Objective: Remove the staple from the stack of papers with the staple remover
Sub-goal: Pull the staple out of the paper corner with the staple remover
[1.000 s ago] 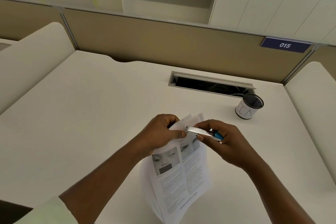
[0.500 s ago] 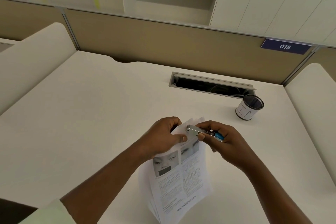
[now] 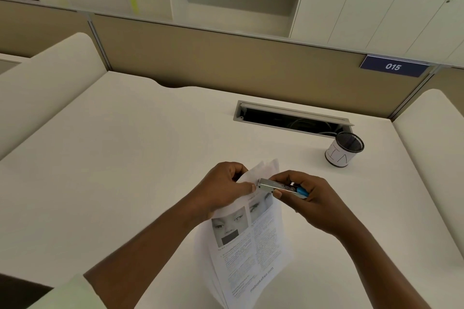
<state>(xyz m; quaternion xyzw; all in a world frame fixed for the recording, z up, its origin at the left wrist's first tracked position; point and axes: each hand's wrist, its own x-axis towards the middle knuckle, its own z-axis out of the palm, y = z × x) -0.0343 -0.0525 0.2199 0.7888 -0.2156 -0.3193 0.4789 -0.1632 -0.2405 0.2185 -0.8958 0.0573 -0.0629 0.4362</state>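
Little has moved since 1 s ago: both hands and the papers sit a touch lower in view, and the metal tip of the remover is now closer to the left thumb, almost meeting it at the top-left corner of the sheets.

White printed stack of papers (image 3: 247, 241) is held up off the white counter (image 3: 120, 158), tilted, its bottom edge near the counter's near side; whether it touches the surface can't be told. Top page shows b/w photos of eyes & two columns of text. The top corner pages are fanned apart, sticking up between the two hands.

Slim silver-metal staple remover with a blue plastic end (image 3: 281, 187) lies roughly level across the top of the stack, tip pointing left at the corner, blue end tucked into the right palm. Staple itself too small to see.

Left hand (image 3: 223, 190) is closed on the stack's upper-left corner, thumb pressed on the front sheet, fingers curled behind. Right hand (image 3: 308, 200) is closed around the remover, thumb under and forefinger on top, pinching it near mid-length. Hands are just beside each other, nearly touching at the corner.

Well apart, back right on the counter: black mesh pen cup w/ white paper wrap (image 3: 344, 149), next to the grey cable slot (image 3: 291, 116).
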